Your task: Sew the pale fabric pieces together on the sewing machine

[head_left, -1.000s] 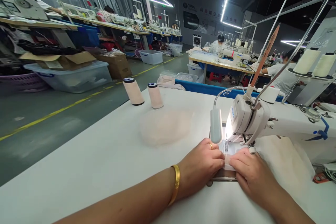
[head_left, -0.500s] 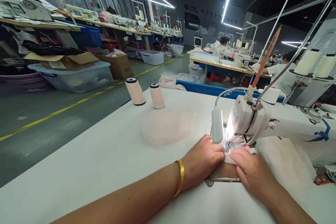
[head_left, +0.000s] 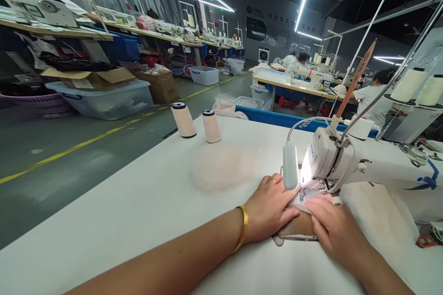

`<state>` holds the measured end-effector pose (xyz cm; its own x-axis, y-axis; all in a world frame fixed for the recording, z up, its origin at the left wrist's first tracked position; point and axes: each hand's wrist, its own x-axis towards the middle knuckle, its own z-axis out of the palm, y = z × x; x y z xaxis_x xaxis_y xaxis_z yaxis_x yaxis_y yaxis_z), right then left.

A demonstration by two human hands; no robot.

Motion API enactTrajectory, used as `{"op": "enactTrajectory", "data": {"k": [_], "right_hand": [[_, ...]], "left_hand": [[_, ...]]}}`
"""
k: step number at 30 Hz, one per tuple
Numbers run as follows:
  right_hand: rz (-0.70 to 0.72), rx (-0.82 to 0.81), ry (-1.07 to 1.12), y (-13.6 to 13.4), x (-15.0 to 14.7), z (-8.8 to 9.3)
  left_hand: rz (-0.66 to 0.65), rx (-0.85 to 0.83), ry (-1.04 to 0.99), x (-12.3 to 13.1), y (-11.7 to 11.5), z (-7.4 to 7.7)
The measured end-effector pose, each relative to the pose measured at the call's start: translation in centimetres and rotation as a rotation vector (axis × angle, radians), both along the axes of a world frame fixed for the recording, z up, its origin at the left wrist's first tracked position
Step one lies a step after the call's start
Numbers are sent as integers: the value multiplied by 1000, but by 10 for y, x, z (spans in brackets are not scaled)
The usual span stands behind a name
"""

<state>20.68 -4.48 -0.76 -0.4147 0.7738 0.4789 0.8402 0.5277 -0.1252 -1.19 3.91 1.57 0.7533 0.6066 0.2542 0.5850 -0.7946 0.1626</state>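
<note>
Under the lit head of a white sewing machine (head_left: 320, 147), a small white fabric piece (head_left: 300, 202) lies at the presser foot, mostly covered by my fingers. My left hand (head_left: 272, 207), with a gold bangle and a ring, rests to the left of the foot. Its fingers are stretched out flat and the thumb is apart; the fingertips reach behind the lamp. On the other side, my right hand (head_left: 334, 223) has its fingers bent together on the fabric's near edge, close to the needle. Beneath both hands is the machine's brownish bed plate (head_left: 299, 225).
A grey lamp (head_left: 290, 166) on a bent neck hangs just above my left fingers. Two pale pink thread cones (head_left: 212, 126) stand at the table's far edge. Pale sheer fabric (head_left: 375, 212) lies right of my right hand. Co-workers sit at other machines beyond.
My left hand has opened out from a bunched grip near the foot, its fingers now flatter and further forward. The right hand keeps its place. The view has shifted slightly.
</note>
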Motion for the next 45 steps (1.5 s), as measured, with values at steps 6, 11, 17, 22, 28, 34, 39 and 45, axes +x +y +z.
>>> {"op": "enactTrajectory", "data": {"k": [6, 11, 17, 22, 28, 34, 39, 45], "right_hand": [[124, -24, 52, -6, -1, 4], [146, -44, 74, -7, -3, 4], [63, -137, -4, -7, -5, 6], [63, -71, -31, -7, -2, 7], [45, -116, -56, -8, -1, 7], [26, -122, -23, -7, -2, 4], [8, -102, -51, -6, -4, 6], [-26, -100, -43, -2, -4, 5]], "left_hand": [[4, 153, 5, -2, -9, 7], [-170, 24, -22, -7, -25, 9], [-197, -59, -59, -9, -27, 3], [-246, -19, -174, -8, -23, -2], [-304, 0, -237, -8, -25, -3], [-283, 43, -227, -8, -23, -5], [-333, 63, -213, -9, -28, -5], [-311, 85, -175, -6, -27, -5]]}}
